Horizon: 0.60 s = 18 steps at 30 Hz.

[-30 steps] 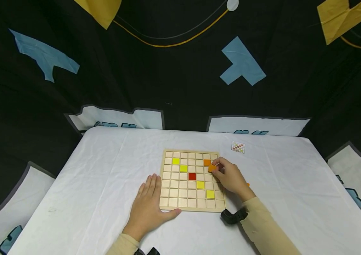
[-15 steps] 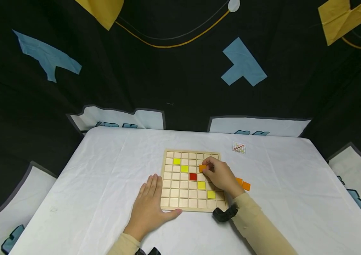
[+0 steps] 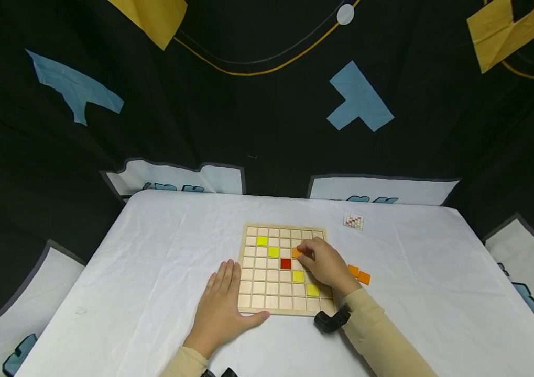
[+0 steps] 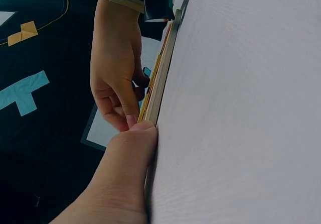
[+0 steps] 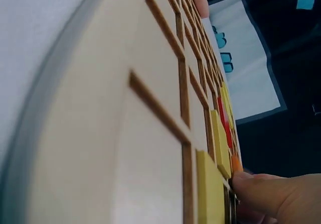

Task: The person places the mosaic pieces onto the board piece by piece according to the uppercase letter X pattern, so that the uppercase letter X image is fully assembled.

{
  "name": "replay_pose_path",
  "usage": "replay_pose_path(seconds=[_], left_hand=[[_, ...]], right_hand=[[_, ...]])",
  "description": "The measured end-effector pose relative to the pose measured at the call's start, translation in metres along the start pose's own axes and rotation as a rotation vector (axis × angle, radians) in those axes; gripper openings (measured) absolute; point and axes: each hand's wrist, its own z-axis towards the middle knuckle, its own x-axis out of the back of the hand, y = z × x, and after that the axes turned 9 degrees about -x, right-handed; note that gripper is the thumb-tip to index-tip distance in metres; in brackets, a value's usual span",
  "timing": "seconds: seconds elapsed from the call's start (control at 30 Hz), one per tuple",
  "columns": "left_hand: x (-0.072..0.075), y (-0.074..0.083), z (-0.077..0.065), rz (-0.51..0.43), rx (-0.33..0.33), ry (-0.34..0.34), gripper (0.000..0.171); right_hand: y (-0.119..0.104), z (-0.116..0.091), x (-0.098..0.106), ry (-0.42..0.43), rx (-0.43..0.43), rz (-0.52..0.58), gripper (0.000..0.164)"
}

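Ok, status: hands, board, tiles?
Left hand against gridded wooden board, left side. Right hand pinches orange tile over board, seating unclear. Two more orange tiles right of board. Nothing visibly obstructing.

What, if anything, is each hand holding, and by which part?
The right hand pinches an orange tile by its right side in the head view. The left hand grips nothing; its thumb just touches the near edge of the board.

The white-covered table point(image 3: 417, 272) carries a board point(image 3: 272, 275) under the right hand point(image 3: 325, 264), two orange tiles point(image 3: 363, 278) right of that hand, and a card point(image 3: 353, 221) beyond it.
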Motion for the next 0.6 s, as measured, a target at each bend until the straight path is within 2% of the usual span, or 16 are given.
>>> replay_pose_path(seconds=[0.23,0.6], left_hand=[[0.0000,-0.0012,-0.0011,0.005,0.007,0.001,0.127],[-0.0022,-0.0003,0.0001,0.011,-0.002,0.007,0.128]], right_hand=[[0.0004,-0.0001,-0.0006,-0.033,0.024,0.014,0.016],[0.0029,0.0027,-0.0008,-0.021,0.034,0.029,0.016]])
